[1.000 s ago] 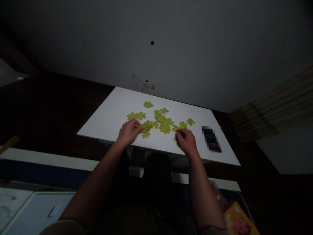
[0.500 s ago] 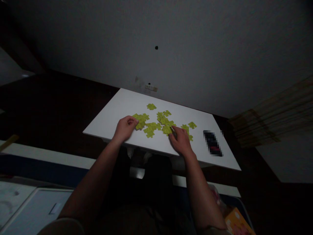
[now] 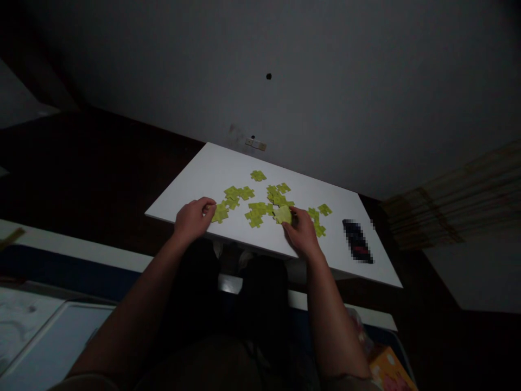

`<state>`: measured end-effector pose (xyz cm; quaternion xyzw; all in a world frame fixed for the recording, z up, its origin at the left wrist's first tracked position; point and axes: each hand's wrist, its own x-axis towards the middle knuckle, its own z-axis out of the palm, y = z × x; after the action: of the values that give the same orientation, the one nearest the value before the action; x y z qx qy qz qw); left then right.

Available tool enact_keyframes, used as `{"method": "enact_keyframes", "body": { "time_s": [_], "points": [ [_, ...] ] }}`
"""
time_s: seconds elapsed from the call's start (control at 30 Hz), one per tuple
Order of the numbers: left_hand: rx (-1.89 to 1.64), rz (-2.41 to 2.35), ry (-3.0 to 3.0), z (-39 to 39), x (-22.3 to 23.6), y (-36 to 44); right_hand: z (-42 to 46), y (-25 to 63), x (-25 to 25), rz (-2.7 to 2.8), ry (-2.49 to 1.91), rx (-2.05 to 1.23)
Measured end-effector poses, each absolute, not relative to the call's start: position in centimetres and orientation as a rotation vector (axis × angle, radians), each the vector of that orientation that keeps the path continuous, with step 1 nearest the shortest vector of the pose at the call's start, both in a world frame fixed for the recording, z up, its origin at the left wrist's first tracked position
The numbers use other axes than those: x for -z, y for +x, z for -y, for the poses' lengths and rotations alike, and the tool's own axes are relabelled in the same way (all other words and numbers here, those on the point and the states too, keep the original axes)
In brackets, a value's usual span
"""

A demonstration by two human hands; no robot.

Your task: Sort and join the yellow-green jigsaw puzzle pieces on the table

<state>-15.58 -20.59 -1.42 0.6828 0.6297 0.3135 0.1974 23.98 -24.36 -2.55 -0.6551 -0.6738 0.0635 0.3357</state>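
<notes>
Several yellow-green jigsaw puzzle pieces (image 3: pixel 256 209) lie in loose clusters on a white table (image 3: pixel 183 190). My left hand (image 3: pixel 193 218) pinches a puzzle piece (image 3: pixel 220 213) by its left edge, near the table's front left. Between the thumb and fingers of my right hand (image 3: pixel 302 231) is a paler puzzle piece (image 3: pixel 283 214), tilted up in front of the middle cluster. Just beyond my left hand's piece lies another group of pieces (image 3: pixel 234 194). More pieces (image 3: pixel 317 220) rest to the right of my right hand.
A pixelated dark object (image 3: pixel 358 241) lies at the table's right end. One small group of pieces (image 3: pixel 258 175) sits toward the back. A wall with a socket strip (image 3: pixel 255 144) stands behind the table. An orange box (image 3: pixel 391 369) is at the lower right.
My left hand has drawn back to the left with a puzzle piece, away from the left cluster. My right hand has lifted a piece from the middle cluster. The view has shifted slightly.
</notes>
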Motion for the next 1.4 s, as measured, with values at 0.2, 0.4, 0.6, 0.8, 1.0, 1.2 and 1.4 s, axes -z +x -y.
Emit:
{"method": "enact_keyframes", "body": {
  "time_s": [0.2, 0.4, 0.6, 0.8, 1.0, 1.2, 1.4],
  "points": [
    [-0.887, -1.762, 1.888, 20.3, 1.5, -15.6, 25.0, 23.2, 2.8, 1.438, -1.844, -0.111],
    [-1.085, -1.662, 1.719, 20.5, 1.5, -14.9, 26.0, 23.0, 1.7, 1.290, -1.836, 0.100],
    [-1.281, -1.418, 1.643, 22.6, 1.5, -9.5, 27.1, 20.6, 1.9, 1.356, -1.700, 0.046],
    [-1.236, -1.273, 1.757, 23.3, 1.3, -3.9, 27.5, 19.9, 2.2, 1.601, -1.816, 0.004],
    [-1.253, -1.198, 1.719, 22.7, 0.8, -0.8, 29.6, 20.6, 2.1, 1.704, -1.896, 0.173],
    [-1.219, -1.175, 1.622, 22.2, 1.3, 0.8, 30.6, 21.5, 3.1, 1.722, -1.901, 0.046],
    [-1.198, -1.153, 1.515, 22.3, 1.8, 0.2, 30.0, 22.3, 2.6, 1.638, -1.673, -0.123]
  ]
}}
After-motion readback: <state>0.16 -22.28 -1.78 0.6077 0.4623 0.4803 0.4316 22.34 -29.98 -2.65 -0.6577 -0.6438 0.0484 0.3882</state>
